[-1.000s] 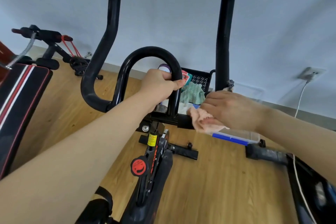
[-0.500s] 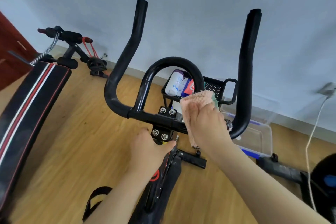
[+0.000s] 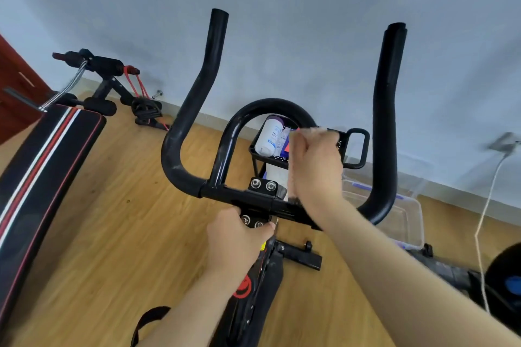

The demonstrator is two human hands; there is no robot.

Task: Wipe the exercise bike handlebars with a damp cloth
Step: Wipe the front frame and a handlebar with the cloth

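Note:
The black exercise bike handlebars [image 3: 194, 110] fill the middle of the view, with two upright horns and a centre loop [image 3: 248, 113]. My right hand [image 3: 315, 166] grips a pale pink cloth [image 3: 293, 177] wrapped round the right leg of the centre loop; the cloth is blurred and mostly hidden by my fingers. My left hand [image 3: 239, 239] holds the stem clamp just below the crossbar, fingers curled over the bolted plate.
A black wire basket [image 3: 355, 146] with a white bottle [image 3: 269, 135] sits behind the bars. A clear plastic box [image 3: 406, 220] lies on the wood floor at right, near a white cable [image 3: 485, 211]. A sit-up bench [image 3: 42, 158] stands at left.
My left hand left the centre loop and dropped to the stem clamp. My right hand carried the cloth from the right end of the crossbar up onto the loop's right leg.

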